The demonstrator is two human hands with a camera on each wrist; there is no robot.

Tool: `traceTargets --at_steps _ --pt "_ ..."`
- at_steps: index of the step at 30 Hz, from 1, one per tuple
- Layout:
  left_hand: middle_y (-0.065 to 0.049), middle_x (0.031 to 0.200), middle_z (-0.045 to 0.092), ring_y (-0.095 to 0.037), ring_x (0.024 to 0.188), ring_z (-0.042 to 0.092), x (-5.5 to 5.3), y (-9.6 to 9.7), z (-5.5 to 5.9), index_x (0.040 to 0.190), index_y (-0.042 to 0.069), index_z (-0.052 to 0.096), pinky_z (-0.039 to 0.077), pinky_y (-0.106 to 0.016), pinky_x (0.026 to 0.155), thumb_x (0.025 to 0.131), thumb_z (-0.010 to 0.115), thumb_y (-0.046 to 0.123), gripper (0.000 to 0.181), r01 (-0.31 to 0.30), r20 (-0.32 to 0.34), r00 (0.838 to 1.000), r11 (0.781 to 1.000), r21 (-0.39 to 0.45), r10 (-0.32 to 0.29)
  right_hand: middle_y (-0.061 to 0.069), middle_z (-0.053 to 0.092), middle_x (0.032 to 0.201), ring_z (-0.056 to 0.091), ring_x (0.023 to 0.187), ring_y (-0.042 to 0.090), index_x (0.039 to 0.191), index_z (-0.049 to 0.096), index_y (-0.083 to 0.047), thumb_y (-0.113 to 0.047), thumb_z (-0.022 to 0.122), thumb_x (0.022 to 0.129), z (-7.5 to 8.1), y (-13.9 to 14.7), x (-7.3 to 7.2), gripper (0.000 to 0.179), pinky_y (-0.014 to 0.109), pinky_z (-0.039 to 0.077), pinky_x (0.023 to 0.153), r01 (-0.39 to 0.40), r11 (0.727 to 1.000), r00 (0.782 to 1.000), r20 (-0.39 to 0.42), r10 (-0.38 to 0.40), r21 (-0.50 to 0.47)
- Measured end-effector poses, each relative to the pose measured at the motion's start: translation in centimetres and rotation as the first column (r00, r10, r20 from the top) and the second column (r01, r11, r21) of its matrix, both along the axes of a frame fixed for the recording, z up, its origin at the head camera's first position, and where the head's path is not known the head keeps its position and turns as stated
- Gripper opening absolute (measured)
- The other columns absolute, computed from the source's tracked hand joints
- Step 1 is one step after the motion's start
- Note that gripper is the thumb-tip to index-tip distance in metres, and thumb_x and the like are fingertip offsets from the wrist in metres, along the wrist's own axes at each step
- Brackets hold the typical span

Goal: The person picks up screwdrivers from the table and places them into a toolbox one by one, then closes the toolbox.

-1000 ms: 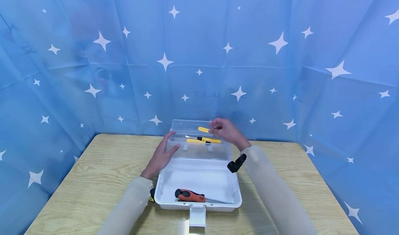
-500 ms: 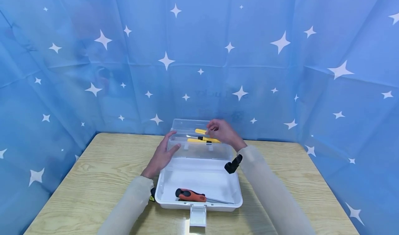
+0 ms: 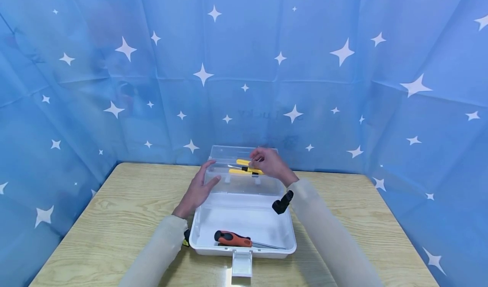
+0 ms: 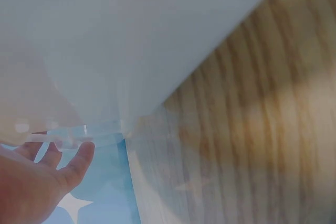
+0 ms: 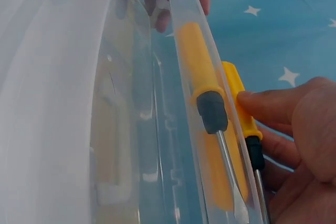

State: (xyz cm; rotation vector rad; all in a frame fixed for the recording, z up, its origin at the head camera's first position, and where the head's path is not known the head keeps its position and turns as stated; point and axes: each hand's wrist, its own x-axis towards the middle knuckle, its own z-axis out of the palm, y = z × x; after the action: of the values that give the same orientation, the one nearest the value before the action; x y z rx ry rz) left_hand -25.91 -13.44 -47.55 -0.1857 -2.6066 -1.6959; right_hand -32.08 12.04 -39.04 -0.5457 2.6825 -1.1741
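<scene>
A white toolbox (image 3: 244, 217) stands with its clear lid (image 3: 248, 187) raised at the back. My left hand (image 3: 197, 190) holds the lid's left side, thumb in front and fingers behind. Two yellow screwdrivers lie in the lid's narrow clear compartment, the nearer screwdriver (image 5: 194, 51) with its flat tip showing and the other screwdriver (image 5: 218, 171) partly behind it. My right hand (image 3: 268, 164) pinches a third yellow screwdriver (image 5: 233, 82) by its handle, just outside the compartment's wall. Its shaft points down in the right wrist view, the tip out of sight.
In the box's front lies a red and black screwdriver (image 3: 238, 239) with a long shaft. The front latch (image 3: 242, 263) hangs down over the wooden table (image 3: 126, 227). Behind the table hangs a blue curtain (image 3: 171, 67) with white stars.
My right hand has moved slightly left along the lid with the yellow screwdriver. My left hand has stayed at the lid's left side.
</scene>
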Motion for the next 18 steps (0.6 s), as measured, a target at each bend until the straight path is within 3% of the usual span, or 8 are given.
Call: traceTargets --at_steps 18 --pt "0.000 0.166 0.016 -0.032 0.152 0.014 0.02 0.10 0.05 0.152 0.040 0.028 0.020 -0.066 0.115 0.100 0.054 0.047 0.058 -0.005 0.012 1.000 1.000 0.004 0.005 0.004 0.070 0.103 0.066 0.095 0.019 0.108 0.068 -0.011 -0.016 0.067 0.096 -0.78 -0.23 0.83 0.014 0.036 0.057 0.082 0.019 1.000 0.996 -0.082 -0.018 0.009"
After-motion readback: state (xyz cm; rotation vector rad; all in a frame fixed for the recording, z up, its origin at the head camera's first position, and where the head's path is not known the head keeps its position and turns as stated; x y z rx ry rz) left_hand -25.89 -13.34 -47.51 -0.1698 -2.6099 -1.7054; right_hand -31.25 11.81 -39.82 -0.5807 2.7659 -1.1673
